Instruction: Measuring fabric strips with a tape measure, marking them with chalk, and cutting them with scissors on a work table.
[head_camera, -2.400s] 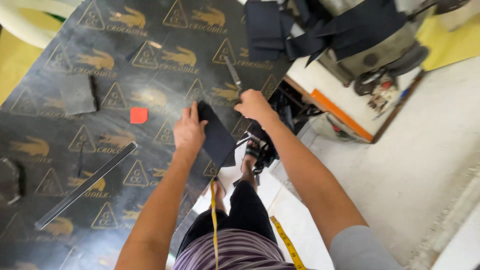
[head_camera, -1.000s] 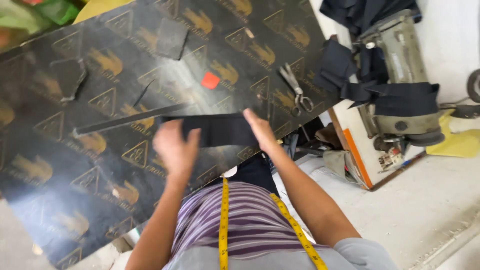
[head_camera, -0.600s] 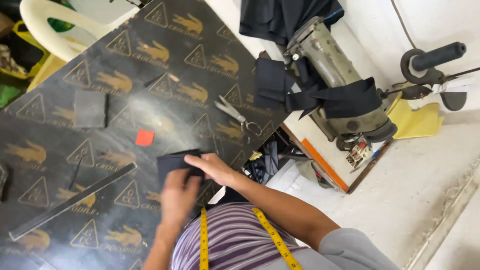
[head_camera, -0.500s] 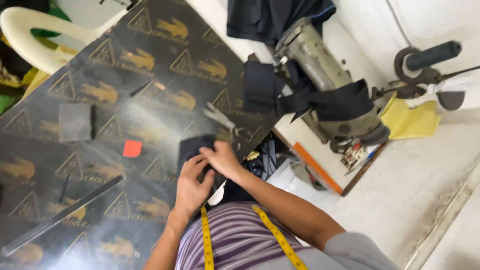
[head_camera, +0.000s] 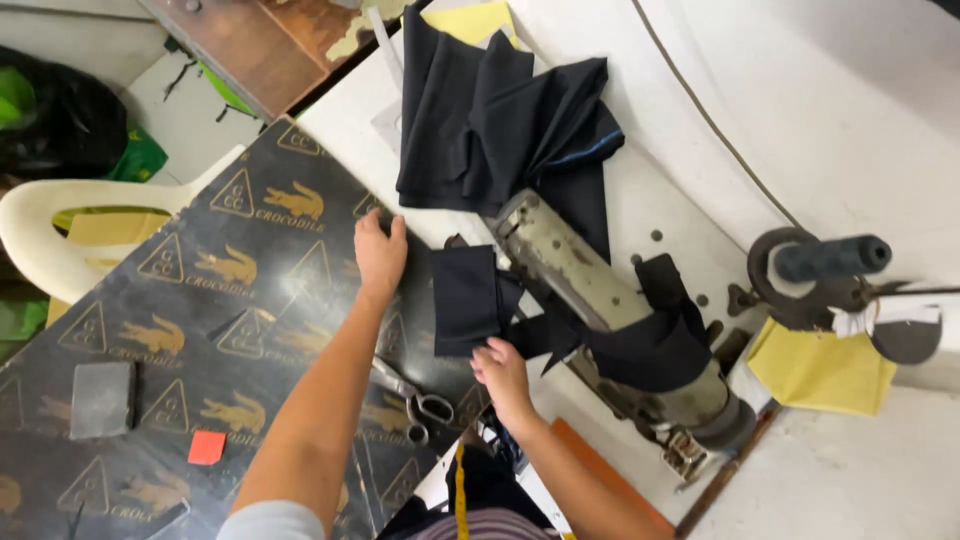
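Both hands have shifted toward the sewing machine (head_camera: 620, 330): left hand (head_camera: 380, 255) flat, open on the worktop (head_camera: 200, 330), right hand (head_camera: 500, 365) pinching the dark cloth (head_camera: 465, 300), scissors (head_camera: 415, 395) beside it.

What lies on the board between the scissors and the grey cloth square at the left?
In the head view, only a small orange-red square lies between the scissors and grey cloth square; the rest is bare board.

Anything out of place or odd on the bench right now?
Dark fabric is draped over the sewing machine arm, and a loose heap of dark cloth lies bunched behind it. The scissors lie close to the left forearm. Nothing looks spilled or damaged; the right hand touches a folded dark piece.
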